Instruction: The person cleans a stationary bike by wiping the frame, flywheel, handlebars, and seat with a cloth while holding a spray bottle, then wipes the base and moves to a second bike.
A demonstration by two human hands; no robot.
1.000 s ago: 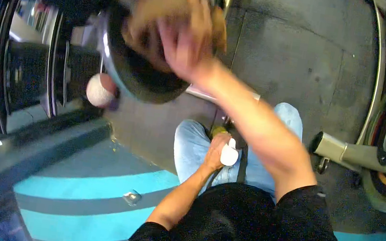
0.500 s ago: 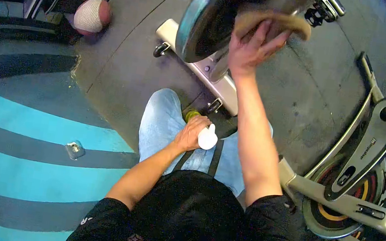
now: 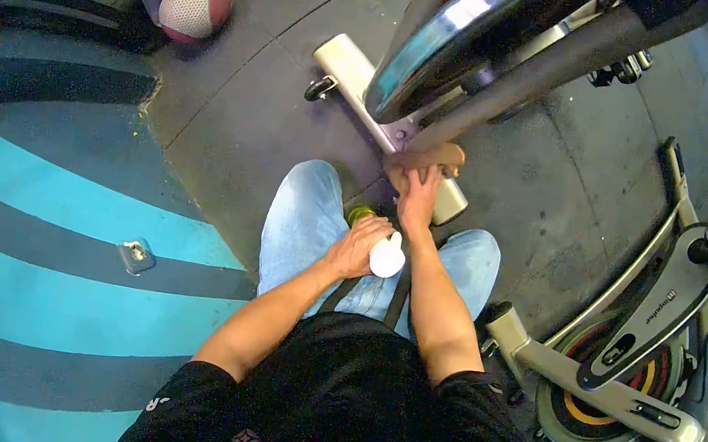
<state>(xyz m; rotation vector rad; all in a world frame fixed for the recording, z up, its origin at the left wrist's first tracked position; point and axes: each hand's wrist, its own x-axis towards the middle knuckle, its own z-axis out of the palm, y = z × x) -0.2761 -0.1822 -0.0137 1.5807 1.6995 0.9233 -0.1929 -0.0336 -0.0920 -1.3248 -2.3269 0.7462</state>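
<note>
My left hand (image 3: 356, 247) is wrapped round a bottle (image 3: 386, 256) with a white top and a yellow-green body, held above my lap. My right hand (image 3: 417, 198) presses a brown cloth (image 3: 439, 157) against the lower end of a dark frame tube (image 3: 511, 89), where it meets the base. That tube belongs to an exercise bike just in front of me. Its pale base bar (image 3: 346, 62) has small black wheels, and its shiny flywheel (image 3: 430, 49) rises above the bar. The fingers spread over the cloth, and part of the bar is hidden behind it.
On the right stands a second exercise bike (image 3: 622, 389). A red and white ball (image 3: 195, 7) lies at upper left beside dark equipment. A small metal floor fitting (image 3: 136, 255) sits on the blue and grey striped floor (image 3: 68, 297).
My right hand has come down and toward me with the cloth, from high beside the flywheel to the base. My left hand still holds the bottle. The view has shifted slightly.
</note>
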